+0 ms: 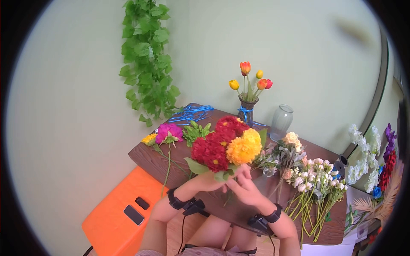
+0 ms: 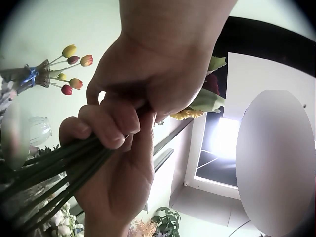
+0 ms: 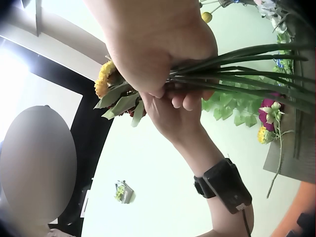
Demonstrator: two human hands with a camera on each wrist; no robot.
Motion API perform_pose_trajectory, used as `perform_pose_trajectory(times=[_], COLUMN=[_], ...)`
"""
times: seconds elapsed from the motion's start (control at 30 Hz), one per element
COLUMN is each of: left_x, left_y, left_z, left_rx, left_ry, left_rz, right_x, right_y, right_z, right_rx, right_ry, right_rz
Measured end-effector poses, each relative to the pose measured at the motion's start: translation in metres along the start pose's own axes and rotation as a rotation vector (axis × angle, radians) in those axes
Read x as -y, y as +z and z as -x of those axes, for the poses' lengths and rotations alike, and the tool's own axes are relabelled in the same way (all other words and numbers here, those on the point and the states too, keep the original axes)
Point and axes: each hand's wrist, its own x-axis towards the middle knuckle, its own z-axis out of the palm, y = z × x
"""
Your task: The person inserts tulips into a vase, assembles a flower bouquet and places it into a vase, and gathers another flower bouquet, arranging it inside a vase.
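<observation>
A bouquet of dark red flowers [image 1: 209, 150] and yellow-orange flowers [image 1: 244, 147] with broad leaves is held up over the table in the head view. My left hand [image 1: 208, 181] grips it just below the blooms. Against it, my right hand [image 1: 247, 191] meets the same bundle from the other side. In the left wrist view, curled fingers [image 2: 106, 121] wrap the green stems [image 2: 74, 163], which fan out past the hands. The right wrist view has the stems [image 3: 256, 74] running out from between both palms, the right hand [image 3: 163, 49] on top; part of its grip is hidden.
The dark wooden table [image 1: 171, 170] bears a vase of tulips [image 1: 245, 109], a glass vase [image 1: 282, 121], blue ties [image 1: 192, 113], a magenta flower [image 1: 169, 133] and white rosebuds [image 1: 316, 175]. An orange surface [image 1: 111, 213] holds a phone [image 1: 133, 214]. Green vines [image 1: 147, 55] hang on the wall.
</observation>
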Motion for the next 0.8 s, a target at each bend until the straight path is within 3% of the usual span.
perform_pose_trajectory(times=[0.07,0.17,0.23,0.27,0.33,0.4,0.53,0.63,0.77,0.8], left_x=[-0.028,-0.036,-0.03,-0.031,-0.03,-0.026,-0.023,-0.017,-0.014,-0.015], left_y=[-0.004,-0.012,-0.014,-0.015,-0.016,-0.015,-0.009,-0.009,-0.001,0.003], left_z=[0.006,0.011,0.012,0.013,0.013,0.012,0.009,0.008,0.01,0.009], left_rx=[-0.008,-0.002,-0.001,-0.007,-0.012,-0.042,-0.092,-0.069,-0.17,-0.285], left_ry=[0.091,0.041,0.035,0.055,0.075,0.171,0.198,0.159,0.021,0.035], left_rz=[0.138,0.219,0.231,0.213,0.195,0.284,0.327,0.288,0.21,0.152], right_x=[0.004,-0.001,-0.012,-0.01,-0.004,-0.006,-0.002,0.0,-0.027,-0.028], right_y=[0.005,0.012,0.02,0.018,0.01,0.012,0.015,0.018,0.018,0.022], right_z=[-0.004,-0.008,-0.01,-0.01,-0.01,-0.01,-0.009,-0.009,-0.006,-0.005], right_rx=[0.002,-0.003,-0.286,-0.285,0.153,0.136,0.048,-0.039,-0.014,-0.062], right_ry=[0.056,0.059,-0.196,-0.195,0.068,0.08,0.101,0.049,-0.019,-0.005], right_rz=[-0.164,-0.238,0.207,0.206,-0.331,-0.35,-0.325,-0.281,-0.176,-0.197])
